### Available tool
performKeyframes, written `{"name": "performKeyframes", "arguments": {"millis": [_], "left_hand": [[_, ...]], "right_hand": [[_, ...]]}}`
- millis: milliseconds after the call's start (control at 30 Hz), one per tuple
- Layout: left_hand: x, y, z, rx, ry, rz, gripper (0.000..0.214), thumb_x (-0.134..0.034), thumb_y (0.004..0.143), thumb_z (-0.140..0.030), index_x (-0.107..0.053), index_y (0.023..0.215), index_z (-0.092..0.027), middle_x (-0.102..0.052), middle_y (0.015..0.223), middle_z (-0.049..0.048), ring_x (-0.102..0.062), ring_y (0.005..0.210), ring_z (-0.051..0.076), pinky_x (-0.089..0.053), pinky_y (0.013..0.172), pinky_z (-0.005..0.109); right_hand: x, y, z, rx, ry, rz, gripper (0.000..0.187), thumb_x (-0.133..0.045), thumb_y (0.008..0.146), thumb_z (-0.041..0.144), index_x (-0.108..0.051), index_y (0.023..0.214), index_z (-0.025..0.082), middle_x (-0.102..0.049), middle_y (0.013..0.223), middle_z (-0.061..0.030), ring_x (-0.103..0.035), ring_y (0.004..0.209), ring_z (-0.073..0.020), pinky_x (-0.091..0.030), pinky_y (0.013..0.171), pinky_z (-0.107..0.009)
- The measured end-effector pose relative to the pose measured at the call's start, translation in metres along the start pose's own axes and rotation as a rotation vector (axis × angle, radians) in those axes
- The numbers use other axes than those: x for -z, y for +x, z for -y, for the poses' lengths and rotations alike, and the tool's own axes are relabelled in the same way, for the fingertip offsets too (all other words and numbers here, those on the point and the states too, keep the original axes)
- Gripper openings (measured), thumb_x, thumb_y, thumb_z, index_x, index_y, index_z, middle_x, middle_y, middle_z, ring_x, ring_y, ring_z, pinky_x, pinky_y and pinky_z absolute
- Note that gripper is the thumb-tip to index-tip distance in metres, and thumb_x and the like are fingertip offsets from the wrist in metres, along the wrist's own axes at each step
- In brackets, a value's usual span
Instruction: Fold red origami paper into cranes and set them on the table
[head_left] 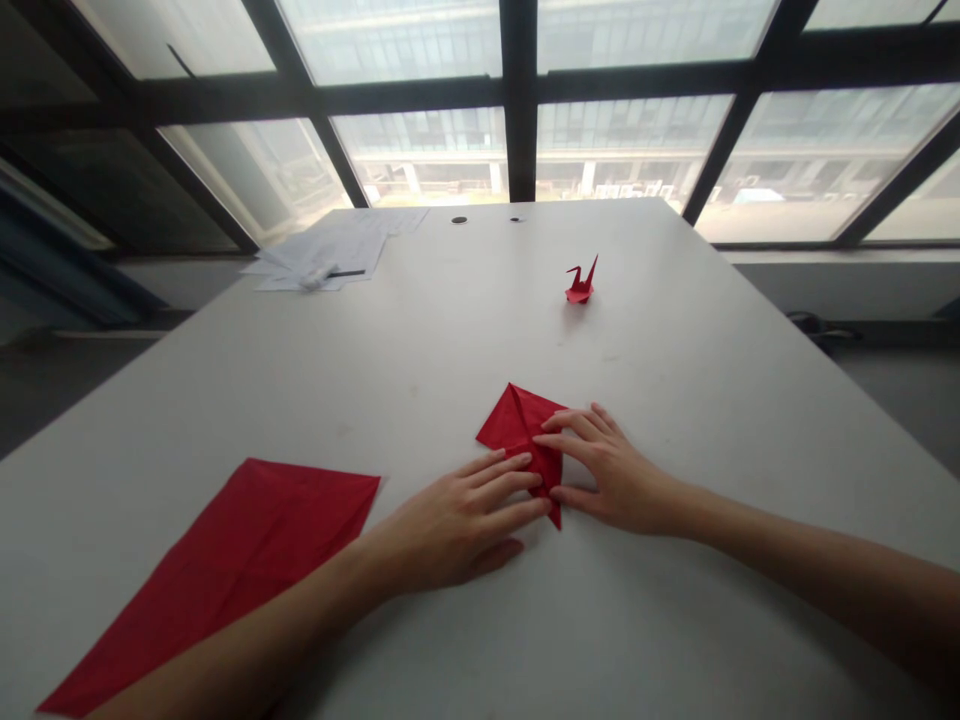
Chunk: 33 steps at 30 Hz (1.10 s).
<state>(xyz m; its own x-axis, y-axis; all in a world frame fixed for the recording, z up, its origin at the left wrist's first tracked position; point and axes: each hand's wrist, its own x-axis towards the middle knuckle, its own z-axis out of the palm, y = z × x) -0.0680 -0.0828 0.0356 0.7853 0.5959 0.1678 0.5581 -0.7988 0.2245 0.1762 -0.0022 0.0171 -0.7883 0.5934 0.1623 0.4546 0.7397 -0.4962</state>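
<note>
The folded red paper (504, 428) was partly hidden by the fingers of the left hand (469, 520) and right hand (619, 470). The left forearm (300, 625) obscured one side of the larger red sheet (240, 550); the picture's bottom edge cropped this arm, its right edge the right forearm (795, 555). Print on the white papers (337, 250) was illegible.

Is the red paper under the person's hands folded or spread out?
Folded: the red paper under the left hand and right hand shows creases and overlapping layers.

folded red origami paper (510, 425) flat in front of me, far corner aimed away, crease running in from that corner, another corner out left, narrow tip toward me, middle and right edge partly hidden from my view
</note>
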Motion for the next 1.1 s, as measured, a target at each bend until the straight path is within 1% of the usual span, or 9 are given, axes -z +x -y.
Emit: {"name": "performKeyframes", "arguments": {"millis": [100,333,467,533,633,700,833,900,1100], "left_hand": [[-0.0011,0.0002,0.0008,0.009,-0.012,-0.006,0.045,-0.053,0.098,-0.03,-0.048,0.142,-0.022,-0.056,0.137,0.0107,-0.047,0.135,0.026,-0.033,0.12,0.046],[-0.0026,-0.002,0.0002,0.055,0.009,-0.004,0.05,-0.056,0.096,-0.036,-0.046,0.145,-0.03,-0.051,0.141,0.0096,-0.037,0.141,0.032,-0.035,0.116,0.051],[-0.0032,-0.0029,0.0015,0.066,-0.006,0.004,0.049,-0.056,0.096,-0.036,-0.046,0.145,-0.032,-0.05,0.142,0.0093,-0.037,0.141,0.032,-0.035,0.117,0.051],[-0.0034,-0.0024,0.0017,0.066,-0.019,-0.002,0.05,-0.055,0.097,-0.035,-0.046,0.145,-0.03,-0.05,0.143,0.0096,-0.036,0.142,0.031,-0.034,0.118,0.05],[-0.0034,-0.002,0.0012,0.085,-0.046,0.008,0.052,-0.054,0.097,-0.034,-0.044,0.146,-0.021,-0.049,0.145,0.0119,-0.037,0.142,0.028,-0.033,0.119,0.047],[-0.0033,-0.0023,0.0008,0.114,-0.05,0.008,0.051,-0.055,0.096,-0.034,-0.045,0.145,-0.02,-0.047,0.147,0.0121,-0.036,0.143,0.028,-0.032,0.12,0.046],[-0.0035,-0.0039,0.001,0.176,-0.022,-0.013,0.048,-0.059,0.094,-0.036,-0.051,0.14,-0.027,-0.036,0.156,0.0095,-0.025,0.148,0.033,-0.03,0.119,0.052],[-0.004,-0.0043,0.0017,0.18,-0.019,-0.011,0.048,-0.059,0.094,-0.036,-0.051,0.141,-0.028,-0.032,0.158,0.0088,-0.026,0.148,0.032,-0.031,0.119,0.052],[-0.004,-0.0039,0.0035,0.177,0.016,0.003,0.048,-0.058,0.095,-0.039,-0.051,0.141,-0.03,-0.033,0.159,0.007,-0.025,0.149,0.031,-0.024,0.121,0.054]], "right_hand": [[-0.0002,0.0001,-0.0003,0.006,-0.001,-0.004,0.052,-0.071,0.083,0.032,-0.055,0.132,0.027,-0.054,0.134,-0.0101,-0.046,0.132,-0.0286,-0.015,0.118,-0.062],[0.0004,-0.0002,0.0007,0.003,-0.012,0.002,0.053,-0.071,0.082,0.031,-0.055,0.133,0.027,-0.054,0.134,-0.0099,-0.045,0.132,-0.0282,-0.015,0.118,-0.062],[-0.0003,-0.0007,0.0002,0.01,-0.012,0.0,0.053,-0.071,0.082,0.031,-0.055,0.133,0.027,-0.054,0.135,-0.0102,-0.045,0.132,-0.028,-0.015,0.118,-0.062],[-0.0008,-0.0007,-0.0003,0.014,-0.016,-0.004,0.052,-0.071,0.083,0.031,-0.055,0.133,0.027,-0.054,0.135,-0.0105,-0.045,0.132,-0.0285,-0.015,0.118,-0.062],[-0.0015,-0.0005,-0.0007,0.015,-0.021,-0.008,0.053,-0.071,0.083,0.031,-0.055,0.133,0.027,-0.054,0.134,-0.0107,-0.045,0.132,-0.0289,-0.016,0.118,-0.063],[-0.0015,-0.0004,-0.0006,0.013,-0.021,-0.007,0.054,-0.071,0.082,0.031,-0.055,0.133,0.027,-0.054,0.134,-0.0104,-0.045,0.132,-0.0287,-0.016,0.118,-0.063],[-0.001,-0.0003,-0.0002,0.012,-0.019,-0.003,0.054,-0.071,0.082,0.031,-0.055,0.134,0.028,-0.054,0.134,-0.0104,-0.046,0.132,-0.029,-0.016,0.118,-0.063],[-0.0007,-0.0004,-0.0002,0.01,-0.021,-0.002,0.053,-0.07,0.083,0.031,-0.055,0.133,0.028,-0.054,0.134,-0.0104,-0.046,0.132,-0.0292,-0.017,0.117,-0.063],[0.0001,-0.0005,-0.0001,0.007,-0.024,0.008,0.054,-0.069,0.084,0.032,-0.054,0.135,0.028,-0.053,0.136,-0.0106,-0.044,0.133,-0.0289,-0.016,0.118,-0.063]]}}
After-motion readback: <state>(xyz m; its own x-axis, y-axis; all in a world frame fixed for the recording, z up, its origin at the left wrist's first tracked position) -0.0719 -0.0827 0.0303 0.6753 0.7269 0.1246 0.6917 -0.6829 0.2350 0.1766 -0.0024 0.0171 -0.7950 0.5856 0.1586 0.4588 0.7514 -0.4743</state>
